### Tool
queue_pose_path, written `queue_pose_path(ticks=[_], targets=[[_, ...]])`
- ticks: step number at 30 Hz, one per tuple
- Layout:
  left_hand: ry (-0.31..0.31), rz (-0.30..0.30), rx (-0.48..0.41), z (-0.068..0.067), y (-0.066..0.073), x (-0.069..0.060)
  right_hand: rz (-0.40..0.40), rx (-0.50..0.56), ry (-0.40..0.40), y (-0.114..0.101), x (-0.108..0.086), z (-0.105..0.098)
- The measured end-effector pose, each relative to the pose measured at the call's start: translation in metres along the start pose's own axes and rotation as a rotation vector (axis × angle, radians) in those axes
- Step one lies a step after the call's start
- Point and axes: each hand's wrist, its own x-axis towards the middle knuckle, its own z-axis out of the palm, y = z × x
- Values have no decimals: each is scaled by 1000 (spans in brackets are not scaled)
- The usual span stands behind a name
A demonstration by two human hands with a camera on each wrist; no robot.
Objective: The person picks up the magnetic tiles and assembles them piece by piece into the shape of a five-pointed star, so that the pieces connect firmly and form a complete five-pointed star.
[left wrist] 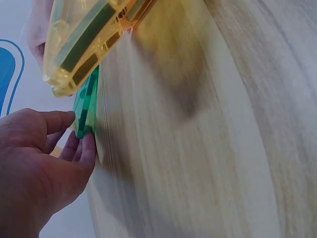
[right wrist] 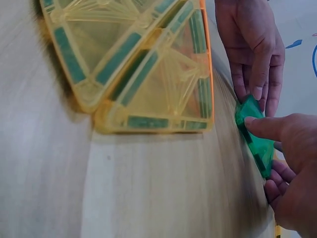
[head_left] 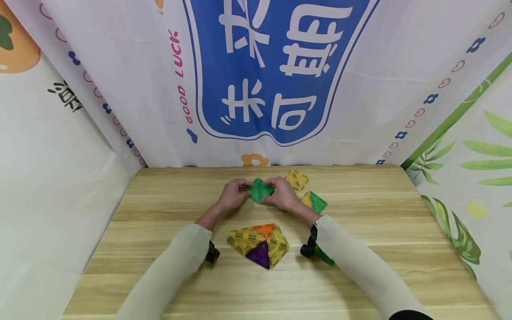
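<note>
Both hands meet over a green translucent piece (head_left: pixel 260 191) near the table's back edge. My left hand (head_left: pixel 234 194) pinches its left side; in the left wrist view the thumb and fingertips of that hand (left wrist: pixel 44 158) hold the green edge (left wrist: pixel 86 106). My right hand (head_left: pixel 283 194) grips the right side, and in the right wrist view the thumb of this hand (right wrist: pixel 297 153) lies on the green face (right wrist: pixel 257 141). Nearer the front stands a joined shape of yellow, orange and purple tiles (head_left: pixel 260 254), touched by neither hand.
A yellow square tile (head_left: pixel 297 180) lies behind the right hand. Beside the right forearm are a yellow tile (head_left: pixel 307 199) and a green triangle (head_left: pixel 318 202). Another green piece (head_left: pixel 324 256) is partly hidden under the right sleeve. A printed cloth (head_left: pixel 168 146) hangs behind the wooden table (head_left: pixel 160 200).
</note>
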Motion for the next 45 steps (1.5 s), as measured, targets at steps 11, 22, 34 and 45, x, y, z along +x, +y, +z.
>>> queue_pose_path(ticks=[11,22,34,45], targets=[[-55,-100,-244,3,-3,-6,-69,119,-30,3,-11,-2],[-160,-99,-324,-8,11,-23,-40,436,-150,-2,-28,-17],[-288,-94,-368,-14,21,-54,4,538,-286,-10,-58,-25],[-328,-103,-441,-4,13,-67,24,546,-317,-5,-76,-20]])
